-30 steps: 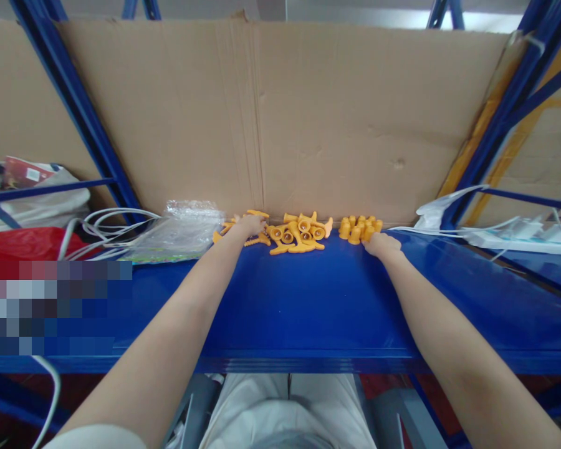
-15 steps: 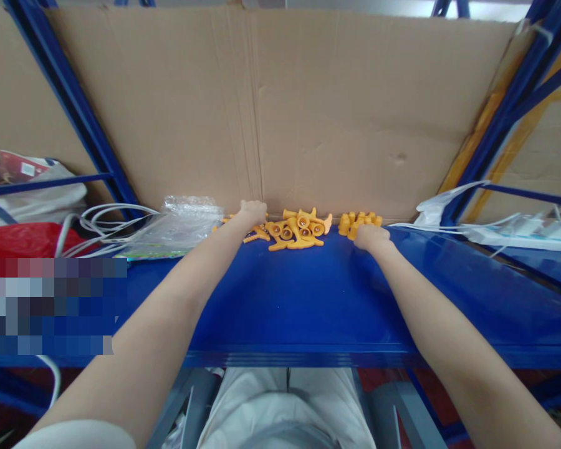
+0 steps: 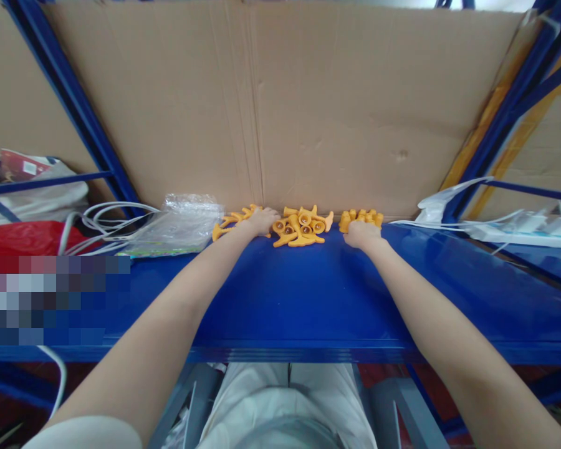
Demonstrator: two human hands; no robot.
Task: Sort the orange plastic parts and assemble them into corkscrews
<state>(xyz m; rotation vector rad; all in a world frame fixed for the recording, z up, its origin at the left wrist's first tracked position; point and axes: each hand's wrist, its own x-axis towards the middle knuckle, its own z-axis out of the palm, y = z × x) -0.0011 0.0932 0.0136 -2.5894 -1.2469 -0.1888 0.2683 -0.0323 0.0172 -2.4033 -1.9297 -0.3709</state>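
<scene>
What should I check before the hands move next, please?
1. Both hands can be seen: ok. The left hand is by the left yellow pile, and the right hand is at the small yellow cups.
2. Middle yellow pile apart from the cups: ok, a little gap shows.
3. Left pile apart from the middle pile: cannot tell, the left hand hides that spot.
4. All the cups in plain sight: not ok, the right hand blocks part of the group.
5. Fingers holding a piece: cannot tell for either hand.
6. White power strip away from the right hand: ok.
</scene>
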